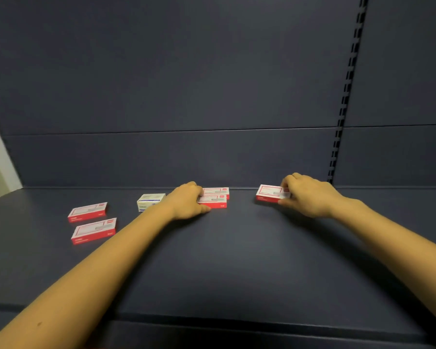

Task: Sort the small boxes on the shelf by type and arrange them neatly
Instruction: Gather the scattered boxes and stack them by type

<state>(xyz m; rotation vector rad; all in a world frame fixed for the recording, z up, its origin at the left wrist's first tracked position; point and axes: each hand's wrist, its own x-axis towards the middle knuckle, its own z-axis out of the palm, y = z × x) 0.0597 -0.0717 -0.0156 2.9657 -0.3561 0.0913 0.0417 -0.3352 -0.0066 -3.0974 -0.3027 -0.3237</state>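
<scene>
Red-and-white cardboard box [215, 203] gripped by left hand [186, 202]; matching right box [269, 193] pinched by right hand [307, 195].
Both are at the rear of the dark grey metal shelf [237, 260]. A rear centre box [218, 190] touches the left-held one. A pale white-and-blue box [150, 200] lies beside the left wrist; far-left rear box [87, 212] and far-left front box [93, 230] lie apart.

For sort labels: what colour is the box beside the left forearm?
That box is white with blue print; head view.
</scene>
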